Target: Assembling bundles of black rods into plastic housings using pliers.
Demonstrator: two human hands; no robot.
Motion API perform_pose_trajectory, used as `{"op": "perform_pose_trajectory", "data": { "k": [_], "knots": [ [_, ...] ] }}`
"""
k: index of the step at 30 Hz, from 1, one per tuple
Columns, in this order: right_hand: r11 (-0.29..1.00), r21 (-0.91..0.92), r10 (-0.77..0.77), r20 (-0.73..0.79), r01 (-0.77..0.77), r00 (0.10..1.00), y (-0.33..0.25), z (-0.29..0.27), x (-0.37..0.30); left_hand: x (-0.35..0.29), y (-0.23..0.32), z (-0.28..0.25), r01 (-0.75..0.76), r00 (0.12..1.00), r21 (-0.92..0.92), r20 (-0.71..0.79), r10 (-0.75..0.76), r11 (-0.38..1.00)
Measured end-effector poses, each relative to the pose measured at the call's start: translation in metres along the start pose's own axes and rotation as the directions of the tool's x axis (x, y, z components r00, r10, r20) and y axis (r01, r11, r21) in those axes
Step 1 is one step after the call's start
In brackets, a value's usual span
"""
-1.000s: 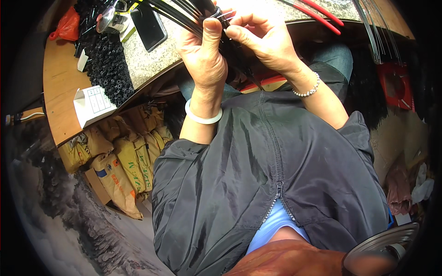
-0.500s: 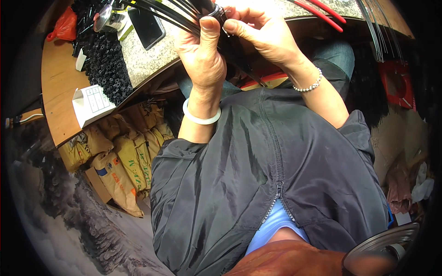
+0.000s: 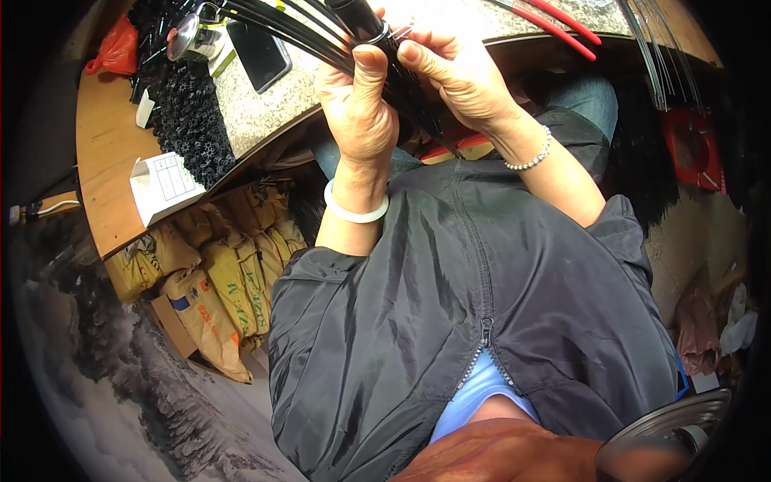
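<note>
What looks like a black umbrella frame (image 3: 358, 19) stands between my hands at the top of the view, a thick tube with long thin ribs (image 3: 291, 30) fanning out to the left. My left hand (image 3: 361, 116) is closed round the ribs just below the tube's collar, its thumb pressed up against them. At the collar's right side, my right hand (image 3: 466, 80) pinches a thin, shiny wire (image 3: 401, 34) between thumb and fingers. More black ribs hang below, between the hands. Some of my fingers are hidden behind the frame.
Red-handled pliers (image 3: 562, 28) and thin metal rods (image 3: 654, 52) lie on the right of the table. To the left are a phone (image 3: 259, 56), a heap of small black parts (image 3: 189, 120), a white box (image 3: 165, 189) and a red bag (image 3: 115, 48). Sacks (image 3: 229, 281) stand below the table.
Both hands and the frame have shifted slightly downward in view. The right hand keeps its pinch at the collar, where the wire end shows more clearly.
</note>
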State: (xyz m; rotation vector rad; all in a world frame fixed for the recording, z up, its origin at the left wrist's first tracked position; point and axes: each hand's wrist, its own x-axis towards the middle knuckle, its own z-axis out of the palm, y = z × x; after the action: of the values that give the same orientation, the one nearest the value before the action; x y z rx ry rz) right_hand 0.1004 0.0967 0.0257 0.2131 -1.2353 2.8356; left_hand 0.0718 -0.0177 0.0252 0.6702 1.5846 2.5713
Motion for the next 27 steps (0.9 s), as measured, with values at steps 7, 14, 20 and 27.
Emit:
{"op": "perform_pose_trajectory", "data": {
  "k": [7, 14, 20, 27],
  "knots": [
    [0.998, -0.026, 0.053, 0.105, -0.05, 0.993, -0.002, -0.014, 0.006, -0.001, 0.002, 0.002, 0.026, 1.0, -0.036, 0.013, -0.025, 0.999],
    [0.996, -0.09, 0.024, 0.082, -0.017, 0.996, 0.015, -0.035, 0.015, 0.006, 0.003, 0.004, 0.08, 0.995, -0.098, 0.074, -0.073, 0.992],
    [0.792, -0.547, -0.27, 0.083, 0.27, 0.959, 0.049, -0.02, -0.013, 0.018, 0.018, 0.012, 0.134, 0.991, -0.301, 0.065, -0.12, 0.944],
    [0.577, -0.744, -0.419, 0.086, 0.338, 0.904, 0.044, -0.009, -0.019, 0.019, 0.032, 0.014, 0.047, 0.98, 0.099, 0.19, -0.065, 0.994]
  ]
}}
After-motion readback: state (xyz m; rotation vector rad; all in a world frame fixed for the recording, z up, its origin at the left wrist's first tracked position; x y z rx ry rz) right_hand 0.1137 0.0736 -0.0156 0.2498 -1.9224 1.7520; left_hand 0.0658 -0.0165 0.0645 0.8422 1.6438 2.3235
